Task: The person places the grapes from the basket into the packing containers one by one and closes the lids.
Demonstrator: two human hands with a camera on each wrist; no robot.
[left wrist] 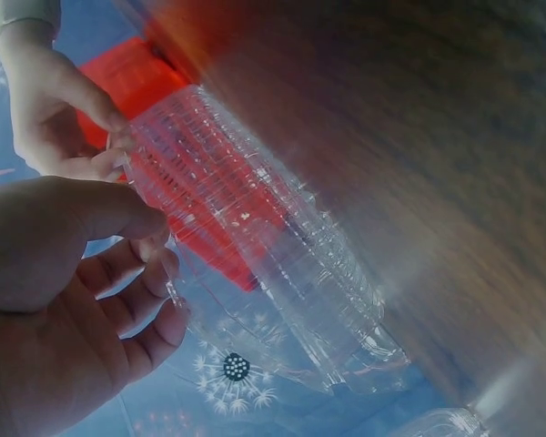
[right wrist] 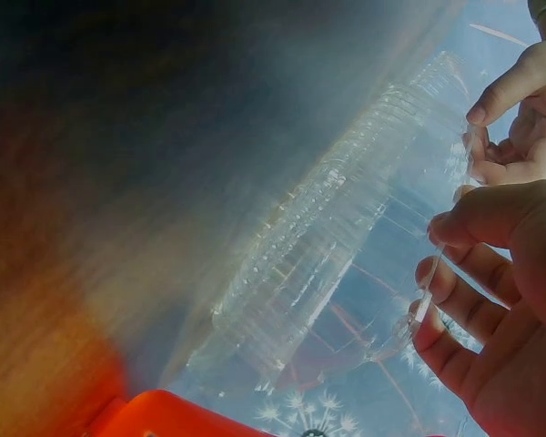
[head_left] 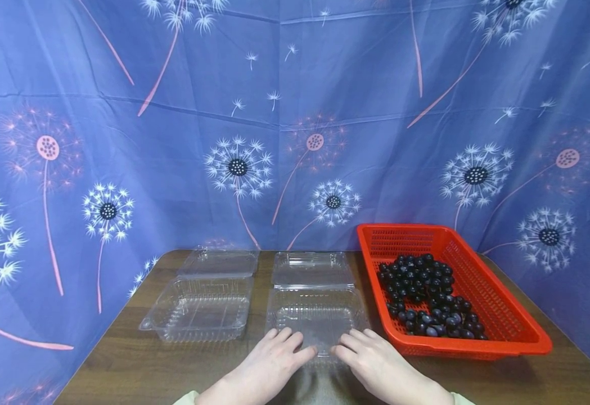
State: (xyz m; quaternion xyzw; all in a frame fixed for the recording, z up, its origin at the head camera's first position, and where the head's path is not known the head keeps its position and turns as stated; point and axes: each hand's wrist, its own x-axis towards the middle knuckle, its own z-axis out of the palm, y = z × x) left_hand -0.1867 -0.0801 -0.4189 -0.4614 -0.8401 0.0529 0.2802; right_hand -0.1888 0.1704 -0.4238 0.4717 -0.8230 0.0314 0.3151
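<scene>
A clear plastic clamshell container (head_left: 320, 315) with its lid (head_left: 315, 269) folded back lies before me in the head view. My left hand (head_left: 276, 360) pinches the near rim on its left part, thumb on one side and fingertips on the other. On the right part of that same rim, my right hand (head_left: 373, 360) pinches in the same way. Both wrist views show the ribbed container wall (left wrist: 264, 228) between the rim and the wooden table. The right wrist view has the thumb and curled fingers (right wrist: 450, 282) at the rim edge.
A second clear clamshell container (head_left: 203, 312) stands open to the left, its lid (head_left: 220, 262) lying behind it. At the right, a red plastic basket (head_left: 497, 287) holds bunches of dark grapes (head_left: 421, 281). A blue dandelion-print cloth (head_left: 284, 112) hangs behind the wooden table (head_left: 117, 360).
</scene>
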